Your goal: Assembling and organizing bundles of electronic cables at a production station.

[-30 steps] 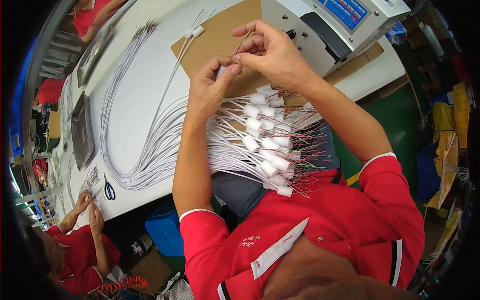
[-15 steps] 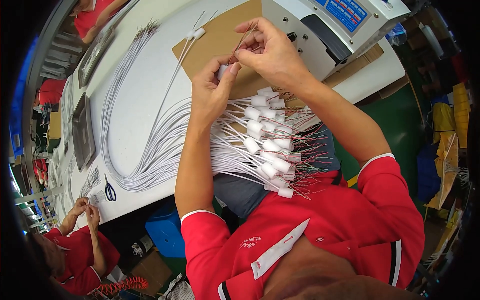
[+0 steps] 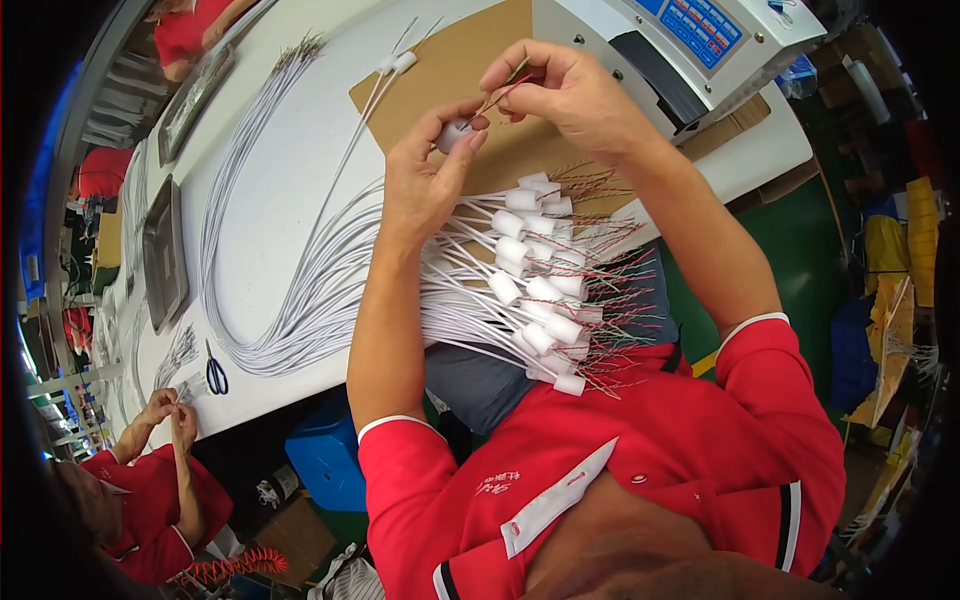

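Observation:
Between the thumb and fingers of my left hand (image 3: 420, 180) is a white cylindrical sleeve (image 3: 450, 138) at a cable end. Thin reddish-brown wires (image 3: 495, 100) come out of it toward my right hand (image 3: 575, 105), which pinches them between thumb and fingers. Both hands are over a brown cardboard sheet (image 3: 455, 70). Below them lies a thick bundle of white cables (image 3: 310, 310), partly hidden by my left forearm. Their ends carry several white sleeves (image 3: 512, 250) with red and green twisted wires (image 3: 625, 320) sticking out, close to my body.
A machine with a blue keypad (image 3: 700, 30) stands at the back right. Two sleeved cables (image 3: 388, 75) lie apart at the back. Grey trays (image 3: 165, 255) and dark-handled scissors (image 3: 216, 372) are along the left. A co-worker in red (image 3: 160, 500) handles small pieces at lower left.
My right hand has shifted slightly right, its fingers now closer around the wires. The sleeve in my left hand has tilted a little. The view has shifted slightly.

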The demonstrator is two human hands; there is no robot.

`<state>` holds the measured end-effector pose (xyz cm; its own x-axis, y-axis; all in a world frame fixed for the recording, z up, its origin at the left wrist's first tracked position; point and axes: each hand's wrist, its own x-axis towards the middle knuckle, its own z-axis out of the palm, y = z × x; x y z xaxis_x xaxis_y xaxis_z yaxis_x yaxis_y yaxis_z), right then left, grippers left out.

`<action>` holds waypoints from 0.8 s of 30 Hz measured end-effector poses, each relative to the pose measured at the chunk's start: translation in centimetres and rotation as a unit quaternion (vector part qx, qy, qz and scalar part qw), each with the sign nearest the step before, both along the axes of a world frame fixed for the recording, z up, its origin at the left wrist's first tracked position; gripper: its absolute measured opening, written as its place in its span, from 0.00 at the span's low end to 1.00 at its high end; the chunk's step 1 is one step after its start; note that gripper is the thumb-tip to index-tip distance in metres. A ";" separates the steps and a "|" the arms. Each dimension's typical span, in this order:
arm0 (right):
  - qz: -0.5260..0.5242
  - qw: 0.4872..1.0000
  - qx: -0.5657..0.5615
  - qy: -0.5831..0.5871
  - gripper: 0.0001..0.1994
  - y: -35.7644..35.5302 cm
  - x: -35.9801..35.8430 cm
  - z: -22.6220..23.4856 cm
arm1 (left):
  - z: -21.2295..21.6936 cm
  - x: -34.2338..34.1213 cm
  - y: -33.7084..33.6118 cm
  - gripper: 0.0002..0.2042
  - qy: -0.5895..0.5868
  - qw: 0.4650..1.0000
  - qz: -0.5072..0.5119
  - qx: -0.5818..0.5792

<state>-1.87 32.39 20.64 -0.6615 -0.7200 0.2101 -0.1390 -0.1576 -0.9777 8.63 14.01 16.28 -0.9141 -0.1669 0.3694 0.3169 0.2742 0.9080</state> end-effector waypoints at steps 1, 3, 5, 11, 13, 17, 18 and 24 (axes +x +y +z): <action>0.003 1.000 0.001 -0.003 0.09 0.3 0.0 0.3 | 0.0 0.0 -0.1 0.14 0.003 1.000 -0.003 -0.005; 0.036 0.999 0.029 0.008 0.06 1.0 0.1 1.4 | 0.0 0.0 -0.1 0.14 0.012 1.000 0.003 -0.029; 0.052 0.998 0.044 0.010 0.05 1.6 0.1 2.4 | -0.1 -0.1 0.0 0.15 0.036 0.996 0.007 -0.078; 0.011 0.905 0.111 0.411 0.06 2.0 1.6 2.8 | 0.1 -0.3 -0.4 0.16 0.060 0.977 0.036 -0.204; -0.028 0.835 0.095 0.542 0.07 1.8 2.6 2.4 | -0.1 -0.4 -0.4 0.18 0.056 0.983 0.057 -0.166; -0.146 0.772 0.074 0.614 0.08 1.5 3.5 1.7 | -0.7 -0.7 -0.8 0.17 0.029 0.995 0.051 -0.081; -0.144 0.789 0.096 0.589 0.07 1.7 3.4 1.6 | -0.6 -0.6 -0.8 0.17 0.030 0.995 0.051 -0.081; -0.104 0.959 0.139 0.225 0.06 2.3 2.8 0.9 | 0.2 -0.2 -1.1 0.16 0.036 0.998 0.003 -0.047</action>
<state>0.95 34.69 21.52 -0.6846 -0.6515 0.3270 -0.5566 0.1775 -0.8116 8.38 12.86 16.48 -0.8835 -0.1332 0.4490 0.3795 0.3583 0.8530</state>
